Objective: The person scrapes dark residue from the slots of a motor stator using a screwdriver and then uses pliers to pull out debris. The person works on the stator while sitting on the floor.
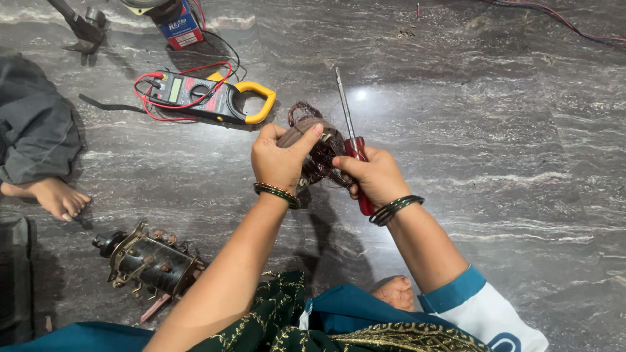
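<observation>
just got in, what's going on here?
A person sitting on a stone floor holds a dark wire coil up in both hands. The left hand grips it from the top; the right hand steadies it while also holding a red-handled screwdriver. On the floor lie a clamp meter with red leads and a rotary switch. Another person's bare foot shows at left.

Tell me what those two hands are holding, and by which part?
The left hand grips the top of a dark reddish-brown wound wire coil. The right hand steadies its side while clasping a red-handled screwdriver by the handle.
</observation>
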Demonstrator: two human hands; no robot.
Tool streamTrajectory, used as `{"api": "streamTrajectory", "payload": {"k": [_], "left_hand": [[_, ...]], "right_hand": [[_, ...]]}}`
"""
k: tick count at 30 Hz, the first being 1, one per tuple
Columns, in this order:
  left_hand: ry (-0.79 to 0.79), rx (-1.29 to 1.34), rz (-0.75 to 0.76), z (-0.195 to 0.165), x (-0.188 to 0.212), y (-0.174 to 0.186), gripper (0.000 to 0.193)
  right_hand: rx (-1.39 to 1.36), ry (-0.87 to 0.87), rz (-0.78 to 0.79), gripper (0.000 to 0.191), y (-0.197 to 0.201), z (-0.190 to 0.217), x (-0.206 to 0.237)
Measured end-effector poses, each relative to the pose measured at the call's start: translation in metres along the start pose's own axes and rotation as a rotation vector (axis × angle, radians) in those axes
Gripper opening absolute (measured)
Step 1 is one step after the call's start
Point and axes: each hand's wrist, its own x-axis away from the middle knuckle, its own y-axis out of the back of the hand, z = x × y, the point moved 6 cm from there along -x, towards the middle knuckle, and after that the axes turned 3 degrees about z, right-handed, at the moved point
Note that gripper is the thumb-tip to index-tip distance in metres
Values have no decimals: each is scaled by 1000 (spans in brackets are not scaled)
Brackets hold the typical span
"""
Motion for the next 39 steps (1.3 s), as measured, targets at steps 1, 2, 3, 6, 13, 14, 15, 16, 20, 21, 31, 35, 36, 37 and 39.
{"api": "streamTrajectory", "payload": {"k": [1,2,3,6,13,14,15,16,20,21,31,35,36,37,39], "left_hand": [[25,-48,-1,0,1,1,49],[51,-94,-2,1,2,2,50],[76,-139,-1,3,3,2,51],[62,-105,46,6,3,-3,50],[-15,156,266,11,-4,-13,44],[-34,164,278,10,-6,-11,43],[-52,173,291,8,-8,-9,42],[12,203,320,11,-10,-8,40],[73,423,389,14,-14,-3,37],[37,503,395,11,-14,-2,39],[32,542,590,-4,-11,-2,37],[-42,461,663,-13,-11,-5,33],[-66,425,675,-15,-10,-4,32],[-77,407,692,-16,-10,-4,34],[-99,370,726,-18,-8,-3,37]], "right_hand": [[-20,0,-4,17,-3,-2,2],[-24,17,-15,16,-6,-2,4],[-30,35,-26,16,-8,-1,6],[-22,68,-62,15,-14,-1,16],[262,147,-82,23,13,-1,28],[235,163,-120,25,26,-3,26],[209,178,-157,26,41,-7,24],[184,194,-197,28,57,-12,20],[515,110,-331,38,95,-52,-14],[642,67,-326,41,95,-66,-23],[-64,176,65,48,72,-30,-22],[-240,280,227,35,35,8,-8],[-222,301,214,31,31,13,-7],[-203,323,200,28,27,17,-5],[-97,348,177,24,23,22,-2]]}}
